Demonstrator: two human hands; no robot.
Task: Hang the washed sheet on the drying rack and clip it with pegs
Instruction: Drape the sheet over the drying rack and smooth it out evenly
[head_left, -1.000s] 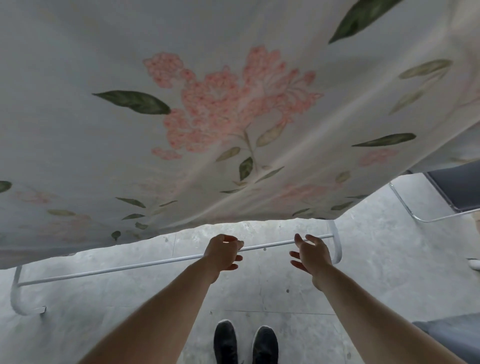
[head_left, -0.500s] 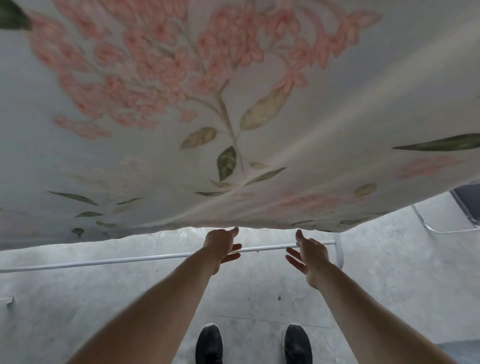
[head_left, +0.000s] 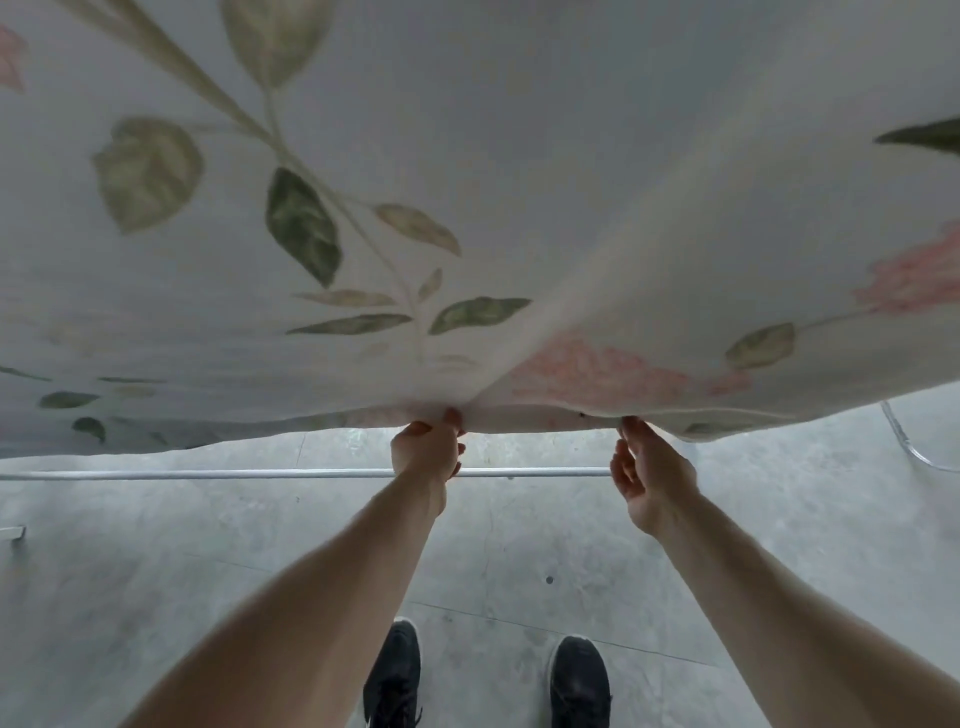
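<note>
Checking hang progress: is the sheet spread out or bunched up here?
Spread out. The sheet stretches wide overhead; the left hand pinches its lower edge, the right hand touches it. No pegs visible.

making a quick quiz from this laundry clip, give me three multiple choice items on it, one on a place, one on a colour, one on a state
1. Where is the white rack bar relative to the sheet?
A. below its lower edge
B. lying on top of it
C. wrapped inside it

2. What colour are the shoes?
A. white
B. black
C. red

3. What is the left hand doing?
A. hanging idle
B. gripping the rack bar
C. pinching the sheet's lower edge

Answers:
1. A, the bar runs across the view under the sheet's hem, above the grey floor.
2. B, both shoes at the bottom of the view are black.
3. C, its fingers close on the hem and the cloth puckers there, while the right hand reaches the hem nearby.
</note>
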